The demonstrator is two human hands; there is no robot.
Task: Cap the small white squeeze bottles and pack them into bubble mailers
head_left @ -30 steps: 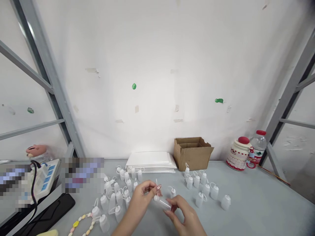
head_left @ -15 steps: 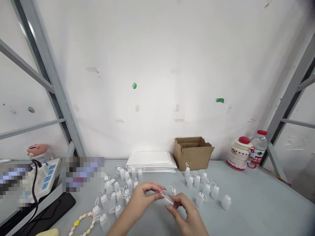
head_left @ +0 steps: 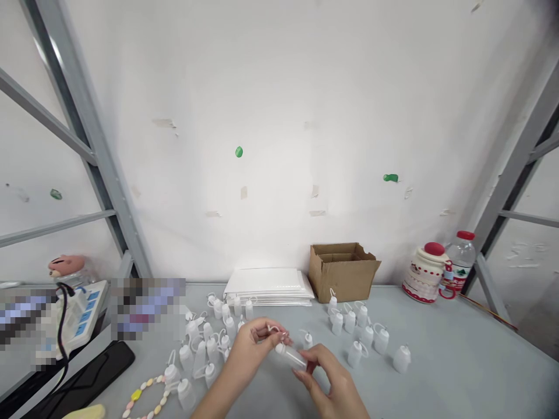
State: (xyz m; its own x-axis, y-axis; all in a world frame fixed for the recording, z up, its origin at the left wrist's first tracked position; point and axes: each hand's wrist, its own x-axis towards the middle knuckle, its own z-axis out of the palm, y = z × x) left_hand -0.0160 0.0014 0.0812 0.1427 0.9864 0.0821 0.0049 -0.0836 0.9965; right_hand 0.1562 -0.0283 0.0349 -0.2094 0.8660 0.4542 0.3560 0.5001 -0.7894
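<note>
Low in the middle of the view, both my hands hold one small translucent squeeze bottle [head_left: 292, 356] above the grey table [head_left: 458, 361]. My right hand [head_left: 332, 381] grips its body from below. My left hand [head_left: 252, 343] pinches the bottle's tethered cap [head_left: 274, 330] at the nozzle end. Left of my hands stands a cluster of several matching white bottles [head_left: 205, 343]. Another group of several bottles [head_left: 364, 334] stands to the right.
A stack of white sheets [head_left: 268, 286] and an open cardboard box [head_left: 343, 270] sit against the wall. A red-lidded jar [head_left: 425, 272] and a water bottle [head_left: 456, 259] stand at the right. A power strip [head_left: 76, 314], a black pad [head_left: 87, 372] and a bead string [head_left: 146, 396] lie at left.
My hands stayed in place while my left fingers worked the cap at the bottle's tip; the bottle tilted slightly between frames.
</note>
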